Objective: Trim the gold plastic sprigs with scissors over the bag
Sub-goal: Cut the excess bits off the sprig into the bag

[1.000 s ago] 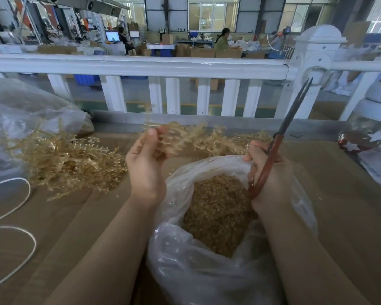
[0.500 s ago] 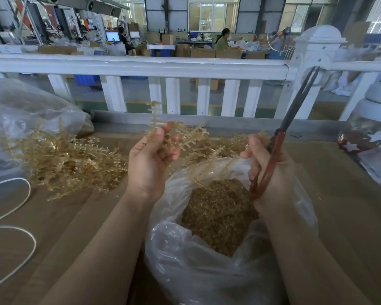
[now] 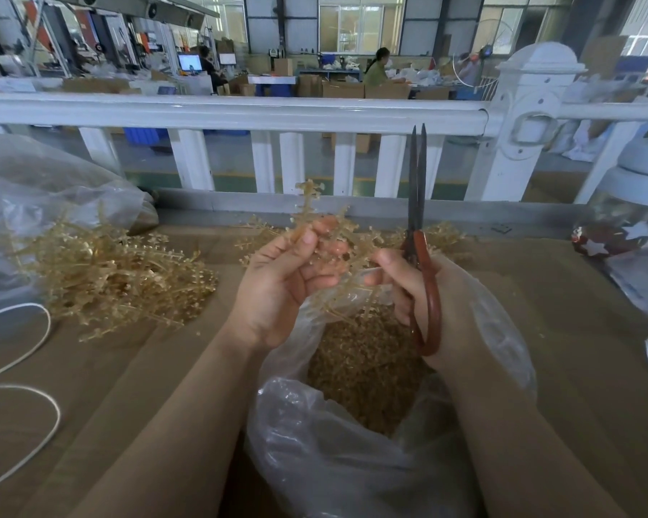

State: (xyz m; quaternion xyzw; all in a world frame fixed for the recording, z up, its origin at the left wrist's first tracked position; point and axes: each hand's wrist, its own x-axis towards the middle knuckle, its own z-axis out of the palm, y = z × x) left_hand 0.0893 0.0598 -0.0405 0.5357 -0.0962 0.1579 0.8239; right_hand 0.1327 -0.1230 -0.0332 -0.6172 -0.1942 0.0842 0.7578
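1. The scissors (image 3: 419,233) now stand upright, blades together, no longer tilted right.
2. Left hand (image 3: 281,282) pinches a gold sprig (image 3: 307,203) above the clear bag (image 3: 352,461).
3. Right hand (image 3: 427,293) grips the red handles.

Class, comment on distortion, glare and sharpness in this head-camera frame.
Head view: wide-angle lens bows the white railing; daylight glares through the back windows; sprig, scissors and bag look sharp; distant workers are soft.
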